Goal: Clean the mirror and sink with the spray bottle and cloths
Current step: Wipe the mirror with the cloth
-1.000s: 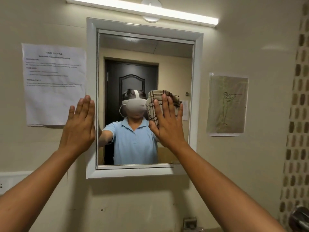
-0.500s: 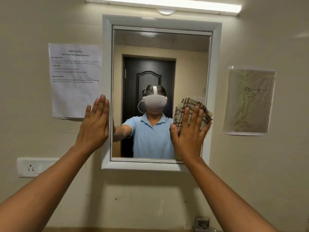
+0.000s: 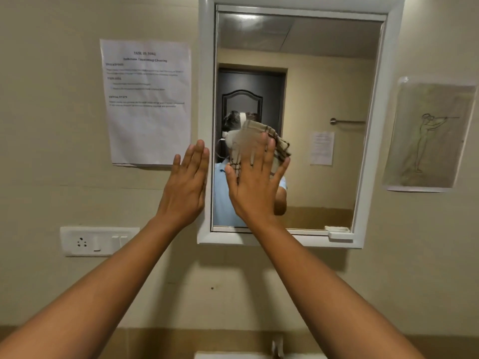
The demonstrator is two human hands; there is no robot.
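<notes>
On the far wall hangs a white-framed mirror (image 3: pixel 324 112), with a printed task sheet (image 3: pixel 149 104) taped to its left and a line drawing of a standing figure (image 3: pixel 429 137) taped to its right. Below the sheet sits a white socket and switch plate (image 3: pixel 99 241). The right hand (image 3: pixel 255 182) lies flat with fingers spread, pressing a checked cloth (image 3: pixel 261 139) against the left part of the glass; the cloth is bunched above and behind the fingers and is blurred by motion. The left hand (image 3: pixel 188 182) is flat and empty, fingers together, its palm over the left upright of the mirror frame and the wall just beside it. Hand and cloth stand in front of the reflection, so the person's reflected head is largely covered and only part of a blue shirt shows. Elsewhere the glass reflects a dark panelled door, a towel rail and another sheet of paper. A small white ledge (image 3: pixel 340 235) at the frame's lower right corner carries a pale object too small to identify. At the bottom edge, a white sink rim (image 3: pixel 233 355) and part of a tap fitting (image 3: pixel 277 347) are cut off; its bowl is out of view.
</notes>
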